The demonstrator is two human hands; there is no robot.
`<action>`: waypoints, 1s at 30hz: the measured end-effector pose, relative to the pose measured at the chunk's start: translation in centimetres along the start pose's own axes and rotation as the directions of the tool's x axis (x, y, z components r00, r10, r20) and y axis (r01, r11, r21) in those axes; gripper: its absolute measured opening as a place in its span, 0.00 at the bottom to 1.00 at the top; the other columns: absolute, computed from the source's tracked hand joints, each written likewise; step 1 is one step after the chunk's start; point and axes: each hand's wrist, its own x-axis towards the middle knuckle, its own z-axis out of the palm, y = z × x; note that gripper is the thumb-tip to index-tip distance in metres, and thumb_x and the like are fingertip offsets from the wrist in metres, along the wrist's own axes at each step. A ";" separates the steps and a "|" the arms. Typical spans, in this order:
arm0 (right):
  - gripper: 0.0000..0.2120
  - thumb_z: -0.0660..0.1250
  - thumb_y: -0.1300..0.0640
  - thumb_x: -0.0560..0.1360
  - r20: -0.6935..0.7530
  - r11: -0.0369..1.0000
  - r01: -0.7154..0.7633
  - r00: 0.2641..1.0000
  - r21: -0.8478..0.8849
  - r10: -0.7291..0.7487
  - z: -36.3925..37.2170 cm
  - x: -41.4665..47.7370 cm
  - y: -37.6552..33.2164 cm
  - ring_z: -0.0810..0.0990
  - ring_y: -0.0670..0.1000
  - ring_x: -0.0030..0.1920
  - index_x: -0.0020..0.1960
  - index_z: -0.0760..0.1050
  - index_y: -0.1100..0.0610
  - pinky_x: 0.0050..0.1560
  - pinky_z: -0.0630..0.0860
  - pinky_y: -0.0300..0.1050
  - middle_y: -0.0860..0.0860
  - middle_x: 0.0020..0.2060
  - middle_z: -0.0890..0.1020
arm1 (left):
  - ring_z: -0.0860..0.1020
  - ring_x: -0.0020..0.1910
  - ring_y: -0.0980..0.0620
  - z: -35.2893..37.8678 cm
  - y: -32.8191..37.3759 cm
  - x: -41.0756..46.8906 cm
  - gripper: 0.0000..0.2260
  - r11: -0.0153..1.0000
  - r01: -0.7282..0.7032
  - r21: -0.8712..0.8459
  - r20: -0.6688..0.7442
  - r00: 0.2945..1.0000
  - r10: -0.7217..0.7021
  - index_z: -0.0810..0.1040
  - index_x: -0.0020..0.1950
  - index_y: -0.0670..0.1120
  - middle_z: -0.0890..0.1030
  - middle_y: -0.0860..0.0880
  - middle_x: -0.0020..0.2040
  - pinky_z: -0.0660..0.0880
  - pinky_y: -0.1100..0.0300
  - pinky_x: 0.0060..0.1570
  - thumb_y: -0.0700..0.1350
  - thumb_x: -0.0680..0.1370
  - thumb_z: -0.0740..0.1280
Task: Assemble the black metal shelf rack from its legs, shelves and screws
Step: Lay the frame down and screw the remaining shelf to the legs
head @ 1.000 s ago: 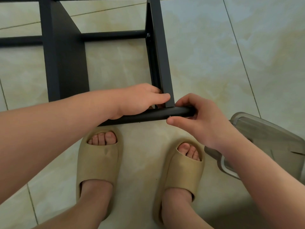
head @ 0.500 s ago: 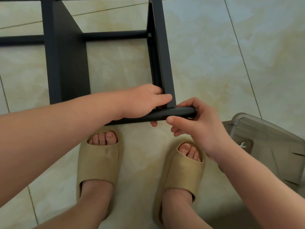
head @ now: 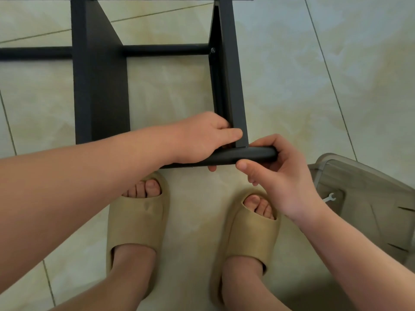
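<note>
Floor [head: 292, 70] of large glossy cream tiles with thin dark grout lines fills the view; no walls show. On it stands the partly built black rack [head: 101, 86], with an upright leg [head: 231, 75] and a screw [head: 213, 50] where a crossbar meets that leg. A round black tube [head: 247, 154] lies across the near end of the leg. The left hand [head: 202, 136] curls over the tube beside the leg, fingers clenched around it. The right hand [head: 285, 176] pinches the tube's free end between thumb and fingers. Below them are 2 tan slippers [head: 137, 218]. Beside the right foot sits a clear plastic bin [head: 370, 198], with a small white wrench [head: 329, 197] inside.
</note>
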 end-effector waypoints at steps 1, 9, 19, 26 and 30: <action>0.15 0.78 0.51 0.68 0.003 1.000 0.000 1.000 0.005 0.000 0.0 -0.1 0.0 0.71 0.56 0.30 0.49 0.75 0.53 0.26 0.70 0.71 0.64 0.36 0.75 | 0.84 0.35 0.44 0.0 0.0 0.0 0.20 1.000 -0.001 0.001 0.002 1.000 0.001 0.80 0.53 0.37 0.85 0.39 0.44 0.79 0.51 0.45 0.53 0.84 0.60; 0.17 0.80 0.59 0.70 0.055 0.995 -0.085 0.995 0.043 0.082 -0.2 -0.1 0.8 0.68 0.54 0.31 0.49 0.73 0.58 0.32 0.68 0.56 0.54 0.30 0.73 | 0.72 0.36 0.48 0.8 -0.7 0.1 0.20 0.999 -0.003 0.042 -0.042 0.999 0.005 0.79 0.54 0.35 0.79 0.36 0.42 0.70 0.53 0.43 0.53 0.83 0.61; 0.13 0.78 0.57 0.73 0.033 0.995 -0.086 0.996 0.052 0.084 0.2 -0.4 1.5 0.69 0.48 0.23 0.45 0.73 0.51 0.23 0.66 0.36 0.47 0.27 0.72 | 0.72 0.42 0.48 0.5 -0.9 0.2 0.21 1.000 0.000 0.003 -0.010 1.000 0.000 0.77 0.58 0.33 0.79 0.30 0.53 0.71 0.48 0.47 0.52 0.83 0.61; 0.16 0.81 0.56 0.68 0.093 0.998 -0.063 0.994 0.016 0.061 -0.4 0.3 1.0 0.80 0.64 0.33 0.48 0.75 0.53 0.32 0.78 0.68 0.57 0.34 0.82 | 0.76 0.45 0.44 0.4 -0.5 0.0 0.21 0.998 0.059 -0.014 0.037 0.998 -0.058 0.79 0.59 0.37 0.80 0.34 0.56 0.75 0.46 0.54 0.55 0.83 0.60; 0.19 0.81 0.59 0.67 0.168 0.995 -0.088 0.983 0.048 0.078 -0.7 1.0 0.8 0.85 0.54 0.34 0.48 0.73 0.58 0.36 0.81 0.44 0.53 0.33 0.84 | 0.80 0.54 0.38 0.5 -0.1 -0.1 0.20 0.997 0.079 0.003 0.043 0.996 -0.080 0.81 0.57 0.41 0.82 0.38 0.55 0.74 0.44 0.60 0.56 0.83 0.60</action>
